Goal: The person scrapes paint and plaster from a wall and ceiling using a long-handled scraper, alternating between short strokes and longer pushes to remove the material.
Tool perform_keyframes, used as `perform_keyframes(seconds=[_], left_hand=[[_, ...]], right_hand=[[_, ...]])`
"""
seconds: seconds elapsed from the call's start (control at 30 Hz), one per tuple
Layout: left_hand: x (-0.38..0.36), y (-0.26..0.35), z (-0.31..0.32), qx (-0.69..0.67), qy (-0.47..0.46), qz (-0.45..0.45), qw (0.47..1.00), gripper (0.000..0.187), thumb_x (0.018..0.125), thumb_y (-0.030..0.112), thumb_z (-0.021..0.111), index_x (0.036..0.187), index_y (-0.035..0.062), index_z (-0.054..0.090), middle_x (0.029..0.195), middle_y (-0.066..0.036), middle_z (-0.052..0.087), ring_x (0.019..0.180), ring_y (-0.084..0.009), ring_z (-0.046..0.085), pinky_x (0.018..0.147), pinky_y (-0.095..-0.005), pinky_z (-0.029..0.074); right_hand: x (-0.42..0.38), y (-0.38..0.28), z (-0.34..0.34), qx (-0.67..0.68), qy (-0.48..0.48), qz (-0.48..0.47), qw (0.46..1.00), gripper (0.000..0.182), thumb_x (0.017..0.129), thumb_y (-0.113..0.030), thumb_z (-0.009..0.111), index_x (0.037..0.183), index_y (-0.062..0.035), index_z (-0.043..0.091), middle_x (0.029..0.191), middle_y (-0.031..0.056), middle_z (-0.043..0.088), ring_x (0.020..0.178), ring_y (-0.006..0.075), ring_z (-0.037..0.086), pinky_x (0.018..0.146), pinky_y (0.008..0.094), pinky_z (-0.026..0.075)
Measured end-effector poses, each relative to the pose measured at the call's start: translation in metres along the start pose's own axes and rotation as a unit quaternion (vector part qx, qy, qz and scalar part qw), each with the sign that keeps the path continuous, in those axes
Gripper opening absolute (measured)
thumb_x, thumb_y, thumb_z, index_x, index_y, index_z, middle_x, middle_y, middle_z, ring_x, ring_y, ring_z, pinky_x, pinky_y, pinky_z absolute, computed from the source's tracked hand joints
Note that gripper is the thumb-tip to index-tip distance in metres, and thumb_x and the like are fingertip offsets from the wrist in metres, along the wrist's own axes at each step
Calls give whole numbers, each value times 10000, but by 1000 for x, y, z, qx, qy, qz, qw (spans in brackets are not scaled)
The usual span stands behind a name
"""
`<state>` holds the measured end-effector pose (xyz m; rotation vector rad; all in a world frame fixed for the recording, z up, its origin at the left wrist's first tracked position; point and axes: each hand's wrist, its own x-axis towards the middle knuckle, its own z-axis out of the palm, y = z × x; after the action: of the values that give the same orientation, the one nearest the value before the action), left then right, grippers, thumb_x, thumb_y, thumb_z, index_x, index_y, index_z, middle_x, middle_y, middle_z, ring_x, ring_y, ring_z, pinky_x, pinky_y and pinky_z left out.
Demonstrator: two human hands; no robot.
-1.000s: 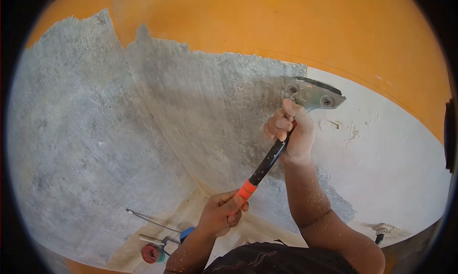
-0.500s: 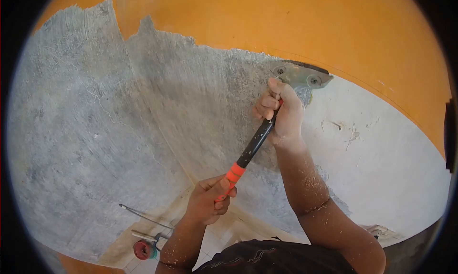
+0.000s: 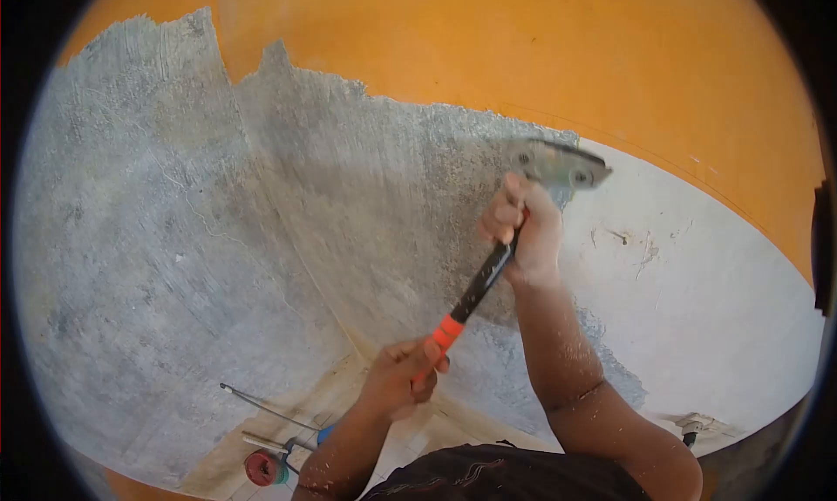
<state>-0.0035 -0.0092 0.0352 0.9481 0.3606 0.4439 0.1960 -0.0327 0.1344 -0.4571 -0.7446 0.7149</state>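
A long-handled wall scraper (image 3: 478, 285) slants up across the view, with a black shaft, an orange grip and a wide metal head with two screws. My left hand (image 3: 404, 375) is closed round the orange grip at the lower end. Higher up, my right hand (image 3: 530, 226) wraps the shaft just below the head. The blade overlaps the boundary between bare grey plaster (image 3: 349, 170) and white paint (image 3: 697, 265), a little under the orange paint (image 3: 488, 39). White dust coats my right hand, and small flakes stick to both forearms.
On the floor at the lower left stand a round red-topped container (image 3: 261, 468) and a thin rod (image 3: 266, 405). A wall corner runs down through the grey plaster. A fitting (image 3: 691, 433) sits low on the wall at right.
Both hands and the scraper have moved down and slightly right. Its blade has come away from the orange edge, uncovering rough grey plaster there.
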Motion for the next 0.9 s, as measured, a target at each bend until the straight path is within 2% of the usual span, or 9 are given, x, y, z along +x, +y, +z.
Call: perform_keyframes(seconds=[0.03, 0.07, 0.2, 0.27, 0.4, 0.47, 0.73, 0.8, 0.9], left_hand=[[5, 1, -5, 6, -25, 9, 1000, 277, 883, 256, 542, 798, -7, 546, 577, 6, 464, 402, -21, 344, 357, -176, 255], [6, 8, -9, -21, -54, -8, 998, 264, 883, 262, 529, 876, -1, 520, 749, -65, 538, 423, -37, 379, 346, -166, 287], [-2, 1, -2, 18, -23, 18, 999, 253, 886, 254, 523, 864, 3, 516, 748, -62, 538, 423, -34, 374, 344, -168, 282], [-3, -9, 2, 1, 17, -12, 1000, 294, 883, 274, 540, 768, 4, 544, 476, 34, 380, 385, -25, 328, 358, -188, 235], [7, 9, 1, 12, -14, 21, 1000, 285, 885, 266, 538, 765, 8, 544, 486, 30, 388, 385, -32, 330, 357, -185, 230], [4, 12, 5, 11, -13, 24, 1000, 287, 884, 268, 537, 762, 9, 542, 485, 30, 386, 380, -34, 323, 353, -187, 223], [22, -6, -9, 7, -12, -13, 1000, 289, 881, 265, 540, 744, 10, 537, 487, 34, 390, 363, -32, 311, 351, -190, 224], [29, 2, -11, 70, -49, 51, 995, 270, 874, 278, 543, 891, 8, 556, 690, -30, 534, 407, -29, 356, 357, -170, 276], [36, -24, -20, 211, -1, 125, 969, 260, 872, 272, 548, 886, 12, 566, 639, -5, 521, 414, -25, 361, 376, -176, 294]], right_hand=[[3, -1, 4, -25, 21, -3, 999, 321, 830, -230, 483, 562, -189, 312, 443, -58, 294, 356, 74, 280, 423, 254, 284], [3, -2, 8, -25, 26, -1, 999, 321, 830, -230, 483, 562, -189, 312, 443, -58, 294, 356, 74, 280, 423, 254, 284], [-6, 0, 10, -7, 49, -3, 999, 318, 834, -230, 472, 569, -191, 301, 443, -56, 288, 351, 76, 268, 421, 259, 286], [-10, 6, -7, -24, 15, -2, 1000, 298, 841, -224, 471, 591, -187, 314, 458, -55, 299, 360, 74, 287, 420, 257, 292], [3, -7, 10, -27, 34, -2, 999, 292, 838, -225, 474, 593, -184, 319, 457, -55, 293, 364, 75, 294, 419, 251, 291], [7, -12, 15, 22, 24, -19, 999, 198, 791, -160, 528, 653, -113, 395, 493, -17, 337, 385, 104, 341, 416, 274, 329], [-1, -8, 8, -53, 61, -10, 997, 289, 842, -233, 485, 600, -171, 340, 462, -61, 313, 369, 74, 305, 435, 250, 305], [8, -12, 8, -38, 8, -26, 999, 294, 846, -245, 488, 601, -171, 342, 465, -58, 318, 388, 72, 320, 452, 254, 311], [-5, 0, -10, -36, 37, -6, 999, 303, 842, -253, 498, 600, -170, 336, 478, -58, 330, 402, 72, 334, 462, 251, 317]])
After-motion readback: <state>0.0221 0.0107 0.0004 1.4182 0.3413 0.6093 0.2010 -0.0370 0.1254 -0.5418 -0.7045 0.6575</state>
